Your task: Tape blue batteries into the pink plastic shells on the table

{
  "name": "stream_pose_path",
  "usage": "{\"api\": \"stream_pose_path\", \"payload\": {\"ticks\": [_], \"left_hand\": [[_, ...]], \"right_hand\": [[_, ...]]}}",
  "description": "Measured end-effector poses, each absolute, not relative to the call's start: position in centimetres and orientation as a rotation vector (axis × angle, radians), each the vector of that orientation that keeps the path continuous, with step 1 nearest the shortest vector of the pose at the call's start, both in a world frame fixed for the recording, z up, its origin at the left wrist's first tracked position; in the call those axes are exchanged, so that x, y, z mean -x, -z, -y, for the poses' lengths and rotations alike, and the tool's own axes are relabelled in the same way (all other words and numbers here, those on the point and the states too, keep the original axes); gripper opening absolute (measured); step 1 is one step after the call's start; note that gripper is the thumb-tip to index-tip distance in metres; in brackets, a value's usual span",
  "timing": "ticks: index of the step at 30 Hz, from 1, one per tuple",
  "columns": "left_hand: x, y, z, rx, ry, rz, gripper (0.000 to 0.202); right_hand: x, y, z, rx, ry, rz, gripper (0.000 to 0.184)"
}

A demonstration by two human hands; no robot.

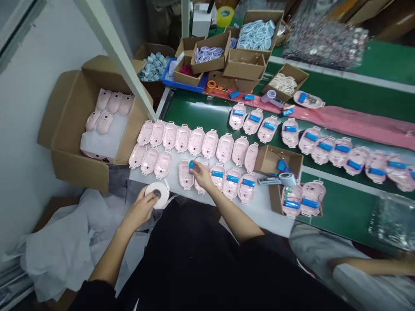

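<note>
Well, at the far left I have an open carton (81, 172), pink shells (113, 103) resting on white sheeting inside it. Loose white wrapping (58, 255) is heaped below. My left hand (145, 205) comes next, its fingers closed on a white roll (163, 199) near the front edge of the white mat (275, 220). Behind it, more shells lie in two rows along the mat. In the front row, past a gap, sits a single shell (185, 178); over its right side my right hand (201, 175) pinches a small blue block (191, 164) between the fingertips. I can't tell whether block and shell touch. The hand partly covers the neighbouring shell, and three further right each carry a blue block. Then come a small cardboard box (267, 160), a pale tool (287, 179) just in front, and the green belt (343, 196). At the far right, a co-worker's forearm (372, 266) is blurred.
</note>
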State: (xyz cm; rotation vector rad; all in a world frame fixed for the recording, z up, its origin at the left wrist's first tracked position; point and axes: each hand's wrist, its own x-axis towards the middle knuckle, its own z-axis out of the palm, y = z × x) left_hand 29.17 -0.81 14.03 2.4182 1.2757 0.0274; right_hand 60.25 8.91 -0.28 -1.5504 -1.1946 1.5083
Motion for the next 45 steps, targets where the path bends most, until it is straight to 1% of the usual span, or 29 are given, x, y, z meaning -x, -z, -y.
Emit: {"api": "stream_pose_path", "payload": {"ticks": [3, 5, 7, 10, 14, 16, 19, 21, 23, 25, 27, 29, 33, 35, 37, 39, 42, 45], "left_hand": [[-25.4, -12.5, 0.2, -2.404, -0.114, -1.230, 0.048], [-23.1, -11.5, -0.2, -2.399, -0.152, -1.216, 0.048], [-21.1, -10.7, -0.5, -2.396, -0.178, -1.206, 0.048], [-19.1, -9.8, -1.1, -2.387, -0.184, -1.192, 0.049], [-17.8, -9.4, -1.9, -2.377, -0.206, -1.194, 0.048], [-17.6, -9.2, -2.3, -2.372, -0.212, -1.190, 0.047], [-18.0, -8.8, -2.7, -2.382, -0.249, -1.158, 0.048], [-19.0, -8.4, -3.0, -2.422, -0.312, -1.120, 0.046], [-20.5, -7.7, -3.6, -2.482, -0.406, -1.057, 0.043], [-22.3, -6.8, -4.4, -2.528, -0.505, -0.971, 0.039], [-24.2, -6.0, -5.4, -2.540, -0.562, -0.885, 0.037], [-26.1, -5.4, -6.1, -2.539, -0.569, -0.818, 0.037], [-29.3, -4.4, -6.5, -2.548, -0.487, -0.785, 0.035], [-31.2, -3.9, -6.4, -2.552, -0.471, -0.804, 0.033], [-33.4, -3.7, -6.2, -2.547, -0.469, -0.840, 0.031], [-36.0, -3.7, -6.0, -2.538, -0.453, -0.885, 0.031], [-39.7, -4.3, -5.8, -2.536, -0.403, -0.930, 0.031], [-42.7, -4.9, -5.8, -2.534, -0.360, -0.929, 0.032]], "right_hand": [[-58.7, 1.6, -10.3, 1.769, -1.388, 1.802, 0.049], [-57.7, 2.5, -11.0, 1.801, -1.329, 2.121, 0.048], [-56.8, 3.2, -11.3, 1.801, -1.265, 2.325, 0.052], [-56.0, 3.9, -11.2, 1.851, -1.204, 2.455, 0.060], [-55.2, 4.3, -11.4, 1.914, -1.247, 2.465, 0.065], [-55.0, 4.3, -11.9, 1.940, -1.306, 2.380, 0.063], [-54.5, 3.3, -12.7, 1.924, -1.459, 2.064, 0.048], [-54.1, 2.0, -12.7, 1.897, -1.492, 1.883, 0.037], [-53.9, 0.5, -12.3, 1.872, -1.440, 1.801, 0.030], [-54.8, -0.7, -11.8, 1.844, -1.320, 1.764, 0.027], [-58.0, -1.8, -11.0, 1.882, -1.151, 1.691, 0.023], [-63.9, -3.1, -9.5, 2.059, -0.924, 1.514, 0.026], [-81.2, -4.7, -6.5, 2.465, -0.497, 1.015, 0.054], [-89.3, -4.4, -5.8, 2.682, -0.407, 0.797, 0.067], [-95.1, -3.2, -5.6, 2.845, -0.489, 0.699, 0.071], [-98.6, -1.6, -5.6, 2.867, -0.664, 0.764, 0.065], [-100.7, 0.3, -5.2, 2.748, -0.780, 0.937, 0.049], [-101.6, 1.3, -4.4, 2.547, -0.806, 1.143, 0.046]]}}
